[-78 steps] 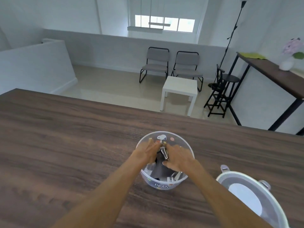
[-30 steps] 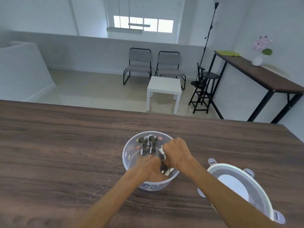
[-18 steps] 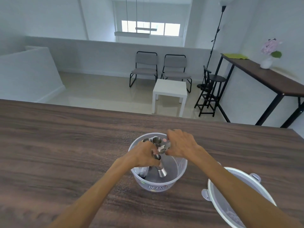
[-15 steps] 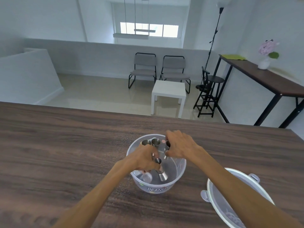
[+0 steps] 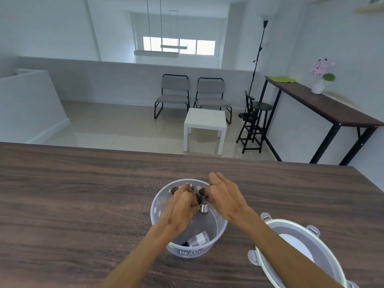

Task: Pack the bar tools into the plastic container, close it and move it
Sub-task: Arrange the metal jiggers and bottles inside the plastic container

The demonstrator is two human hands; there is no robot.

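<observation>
A round clear plastic container printed PEANUTS stands on the dark wooden table. Several steel jiggers stand upright at its far side, and a small clear cup lies on its floor. My left hand reaches inside, its fingers closed on one jigger. My right hand sits over the far right rim with fingertips pinching another jigger, its cup top just showing. The container's round lid, with clip tabs, lies on the table to the right, partly hidden by my right forearm.
The table's far edge runs across the middle of the view, its right edge past the lid. Beyond and below are two chairs, a white side table, a black stool and a narrow console table with a vase.
Both hands stayed in the container, shifting the jiggers toward its far side and standing them upright. My right hand moved onto the far right rim. The camera tilted slightly.
</observation>
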